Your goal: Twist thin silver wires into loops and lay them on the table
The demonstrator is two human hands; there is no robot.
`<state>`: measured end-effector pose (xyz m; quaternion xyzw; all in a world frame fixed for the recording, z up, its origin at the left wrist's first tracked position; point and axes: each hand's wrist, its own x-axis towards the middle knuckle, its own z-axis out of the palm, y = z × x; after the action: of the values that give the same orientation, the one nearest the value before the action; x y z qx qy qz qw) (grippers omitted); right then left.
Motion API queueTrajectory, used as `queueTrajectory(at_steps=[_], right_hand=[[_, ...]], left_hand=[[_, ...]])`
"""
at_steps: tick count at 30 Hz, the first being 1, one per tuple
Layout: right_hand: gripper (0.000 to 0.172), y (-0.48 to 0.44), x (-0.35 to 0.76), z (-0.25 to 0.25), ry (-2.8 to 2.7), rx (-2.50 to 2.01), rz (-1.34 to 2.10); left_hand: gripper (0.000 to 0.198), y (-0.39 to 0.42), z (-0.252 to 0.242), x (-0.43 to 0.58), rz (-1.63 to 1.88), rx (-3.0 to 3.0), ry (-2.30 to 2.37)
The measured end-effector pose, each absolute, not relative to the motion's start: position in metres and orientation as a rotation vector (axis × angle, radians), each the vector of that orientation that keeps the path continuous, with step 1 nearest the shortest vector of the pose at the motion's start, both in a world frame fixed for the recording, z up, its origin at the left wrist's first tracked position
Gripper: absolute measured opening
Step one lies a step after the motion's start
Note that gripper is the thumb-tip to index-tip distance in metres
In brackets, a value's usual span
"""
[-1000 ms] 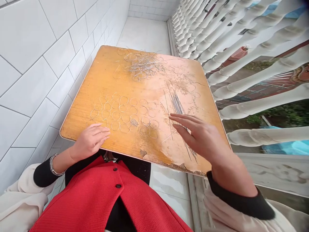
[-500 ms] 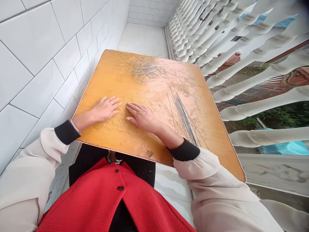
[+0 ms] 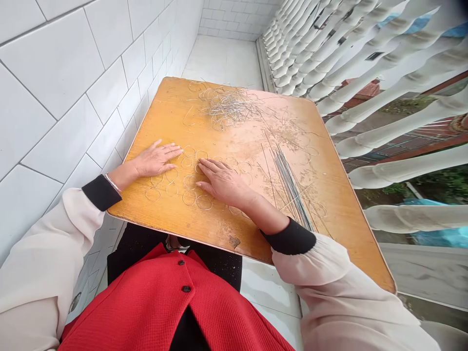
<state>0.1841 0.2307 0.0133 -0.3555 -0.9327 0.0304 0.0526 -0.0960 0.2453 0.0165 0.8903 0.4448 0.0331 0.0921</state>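
Several thin wire rings (image 3: 189,198) lie flat on the wooden table (image 3: 175,217), in a loose group around both hands. My left hand (image 3: 155,160) rests palm down at the left of the group, fingers stretched and slightly spread, with no object in its grasp. On the right of the group, my right hand (image 3: 224,181) also lies palm down with its thumb apart from the fingers. Its palm and fingers cover part of the group, so any rings underneath are hidden. Right of that hand lies a bundle of straight grey wires (image 3: 290,183).
A tangled heap of bent wire (image 3: 232,107) sits at the table's far side. More loose wire pieces (image 3: 318,208) lie on the right. A white tiled wall (image 3: 69,97) runs along the left. White balusters (image 3: 413,170) line the right side.
My left hand has shifted left, away from the right hand, uncovering more rings between them. The right hand stays flat in nearly the same place. The camera view has shifted slightly.
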Motion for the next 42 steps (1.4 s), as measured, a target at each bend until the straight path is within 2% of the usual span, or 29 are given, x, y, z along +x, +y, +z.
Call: queueTrajectory(at_steps=[10,19,34,42], right_hand=[[0.058,0.224,0.166,0.029,-2.909,-0.991,0.000],[0.063,0.213,0.126,0.031,-3.036,-0.956,0.050],[0.059,0.214,0.123,0.028,-2.945,-0.993,0.055],[0.059,0.218,0.122,0.027,-2.952,-0.939,0.113]], left_hand=[[0.053,0.228,0.033,-0.110,0.434,2.551,1.412],[0.047,0.175,0.025,-0.095,0.233,2.510,1.591],[0.055,0.189,0.015,-0.103,0.203,2.489,1.710],[0.054,0.191,0.036,-0.091,0.091,2.580,1.562]])
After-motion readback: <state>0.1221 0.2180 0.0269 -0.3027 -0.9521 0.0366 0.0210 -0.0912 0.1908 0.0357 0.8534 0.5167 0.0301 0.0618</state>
